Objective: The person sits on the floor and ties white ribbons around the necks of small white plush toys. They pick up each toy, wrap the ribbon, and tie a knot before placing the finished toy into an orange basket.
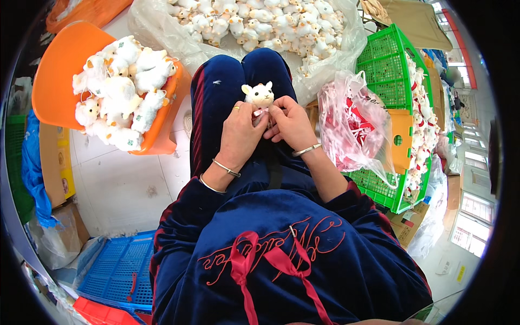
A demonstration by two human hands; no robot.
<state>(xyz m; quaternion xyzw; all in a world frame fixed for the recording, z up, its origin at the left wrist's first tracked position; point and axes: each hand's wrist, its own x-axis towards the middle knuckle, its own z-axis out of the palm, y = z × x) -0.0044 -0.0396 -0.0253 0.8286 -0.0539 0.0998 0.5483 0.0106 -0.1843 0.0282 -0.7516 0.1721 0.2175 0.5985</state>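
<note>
Over my lap, both hands hold a small white plush lamb upright, its head showing above my fingers. My left hand is closed around the lamb's left-hand side. Across from it, my right hand pinches at the lamb's neck, where a pale pink ribbon shows. Most of the lamb's body is hidden behind my fingers.
An orange chair at the left bears a heap of white plush lambs. More lambs fill a clear plastic bag ahead. A plastic bag of red and white ribbons sits by a green crate. A blue crate stands lower left.
</note>
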